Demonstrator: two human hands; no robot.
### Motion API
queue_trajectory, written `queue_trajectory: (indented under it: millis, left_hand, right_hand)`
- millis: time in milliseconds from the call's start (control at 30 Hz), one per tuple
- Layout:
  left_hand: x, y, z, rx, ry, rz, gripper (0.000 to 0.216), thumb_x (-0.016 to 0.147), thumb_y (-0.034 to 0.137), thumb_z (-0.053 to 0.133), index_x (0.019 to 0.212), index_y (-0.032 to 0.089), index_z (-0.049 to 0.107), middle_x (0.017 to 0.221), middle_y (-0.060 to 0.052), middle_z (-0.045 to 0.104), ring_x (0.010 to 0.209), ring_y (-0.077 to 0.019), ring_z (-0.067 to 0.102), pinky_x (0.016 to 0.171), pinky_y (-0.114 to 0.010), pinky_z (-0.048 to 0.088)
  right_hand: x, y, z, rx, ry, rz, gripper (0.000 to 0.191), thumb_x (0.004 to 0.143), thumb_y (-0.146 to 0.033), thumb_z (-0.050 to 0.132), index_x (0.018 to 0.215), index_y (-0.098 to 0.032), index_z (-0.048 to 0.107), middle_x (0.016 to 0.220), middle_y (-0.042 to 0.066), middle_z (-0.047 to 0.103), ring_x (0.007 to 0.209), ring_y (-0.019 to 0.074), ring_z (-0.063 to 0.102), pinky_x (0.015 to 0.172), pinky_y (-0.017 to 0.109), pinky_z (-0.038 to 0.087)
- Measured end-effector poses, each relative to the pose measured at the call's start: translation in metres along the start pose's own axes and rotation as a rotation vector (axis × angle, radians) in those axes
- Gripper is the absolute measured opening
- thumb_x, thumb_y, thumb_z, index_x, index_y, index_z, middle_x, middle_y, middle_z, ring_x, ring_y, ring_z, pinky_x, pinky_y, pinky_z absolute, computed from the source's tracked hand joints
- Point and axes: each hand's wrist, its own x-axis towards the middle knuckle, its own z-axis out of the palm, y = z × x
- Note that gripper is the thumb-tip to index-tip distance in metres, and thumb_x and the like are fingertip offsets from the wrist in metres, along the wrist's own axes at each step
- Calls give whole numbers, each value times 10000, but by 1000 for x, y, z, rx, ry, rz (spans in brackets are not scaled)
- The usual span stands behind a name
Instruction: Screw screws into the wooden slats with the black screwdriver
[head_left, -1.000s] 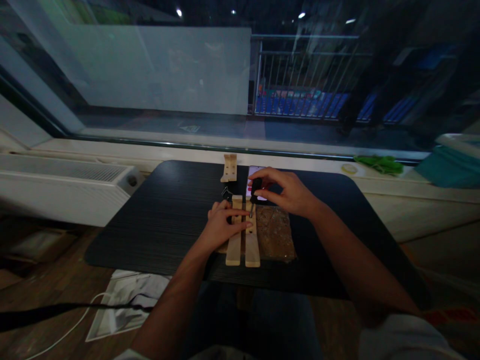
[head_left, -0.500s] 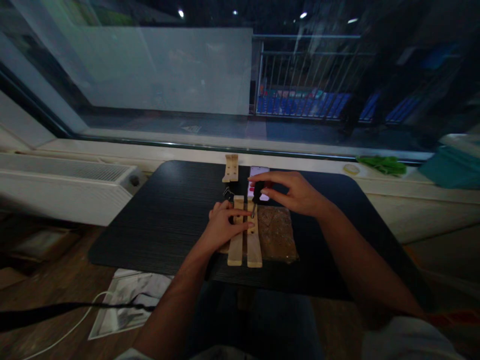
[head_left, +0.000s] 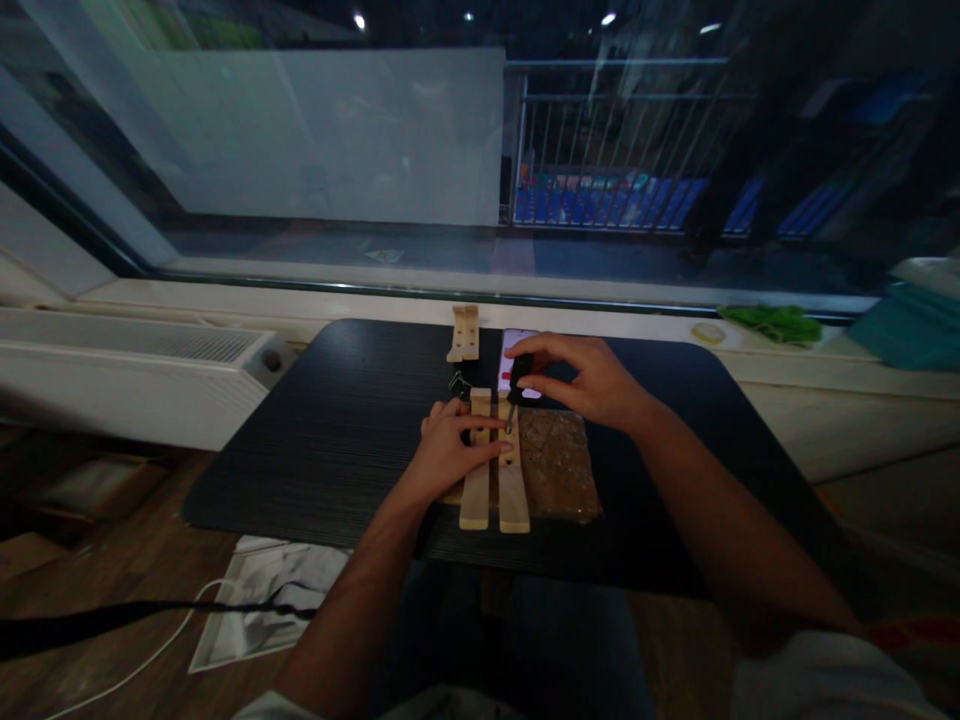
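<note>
My right hand (head_left: 592,378) pinches the black handle of a screwdriver (head_left: 517,376), held nearly upright. The screwdriver's tip meets a small screw at the right wooden piece (head_left: 514,500). My left hand (head_left: 454,448) lies across the left wooden piece (head_left: 475,500) and holds the pair down. Its index finger and thumb reach onto the right piece, on either side of the screw spot. A dark hole shows just below the thumb. Both pale pieces lie side by side on a brown wrapped block (head_left: 559,465). My left hand hides part of them.
A phone (head_left: 531,392) lies behind the screwdriver on the black table (head_left: 300,450). Another wooden part with holes (head_left: 465,335) and small metal hardware (head_left: 457,382) sit farther back. Beyond are the windowsill, a plate with greens (head_left: 772,325) and a teal container (head_left: 911,325); a radiator (head_left: 150,380) is left.
The view has shifted slightly. My right hand still grips the screwdriver at the same spot, its fingers turned a little on the handle. My left hand keeps its place on the wood.
</note>
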Motion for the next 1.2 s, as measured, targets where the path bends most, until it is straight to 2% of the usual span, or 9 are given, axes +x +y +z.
queue_trajectory:
  millis: [300,433,700,967,1200]
  left_hand:
    - [0,1,0,5,4,-5,270,752,417,768,1014,350,763,930,-19,540,978,-240,485,901,-400,368]
    - [0,-1,1,-3,6,-8,276,744,419,773,1011,349,764,960,-21,555,989,-245,489,908,-406,369]
    - [0,0,0,-13,9,-10,273,743,419,774,1007,348,765,976,-26,565,989,-252,490,902,-423,376]
    - [0,1,0,6,-3,-13,272,756,429,760,1016,350,761,946,-21,545,987,-248,485,920,-430,372]
    - [0,-1,0,1,-2,2,277,759,433,756,1022,347,759,954,-24,550,992,-252,491,942,-447,363]
  right_hand:
    - [0,-3,3,18,10,64,287,845,-294,663,1117,-205,636,1012,35,708,786,132,675,750,271,559]
    - [0,-3,1,2,-13,19,327,867,-239,633,1194,-245,620,1146,30,707,863,137,685,801,278,553]
    - [0,-6,-3,-27,-71,-60,384,880,-121,529,1245,-212,605,1213,57,699,1082,167,657,927,323,517]
    - [1,-6,-1,48,-75,-8,345,888,-161,544,1225,-180,617,1128,74,719,921,149,686,826,295,542]
    - [-1,-1,2,9,-42,11,323,890,-276,596,1207,-223,627,1131,57,704,885,149,669,819,308,533]
